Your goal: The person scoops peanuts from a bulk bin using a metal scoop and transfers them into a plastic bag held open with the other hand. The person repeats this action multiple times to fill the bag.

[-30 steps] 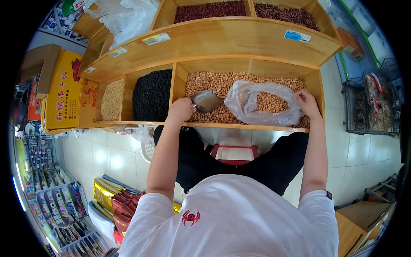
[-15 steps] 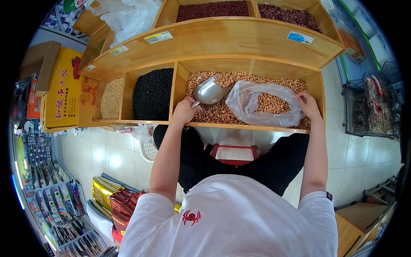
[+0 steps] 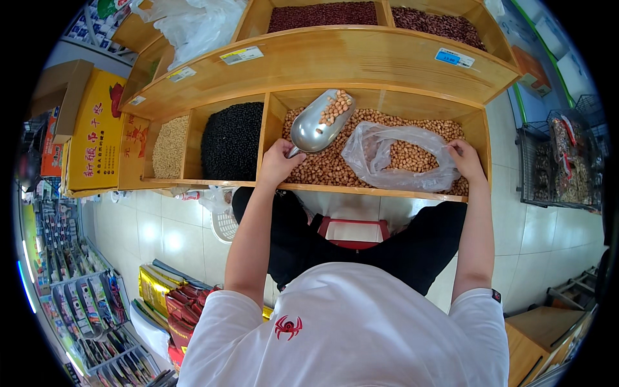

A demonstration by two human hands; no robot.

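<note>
My left hand is closed round the handle of a shiny metal scoop. The scoop points up and to the right over the bin, with a small heap of peanuts near its front lip. My right hand pinches the right rim of a clear plastic bag. This bag lies with its mouth spread, and peanuts show inside it. Loose peanuts cover the bottom of the wooden bin around the bag and scoop.
Left of the peanuts, dividers separate black beans and pale grains. A higher wooden tier behind holds dark red beans and crumpled plastic bags. A yellow carton stands far left; a wire basket stands right.
The scoop has swung upward and lifted out of the peanuts, and fewer peanuts lie in it now. My right hand has stayed at the bag's rim.
</note>
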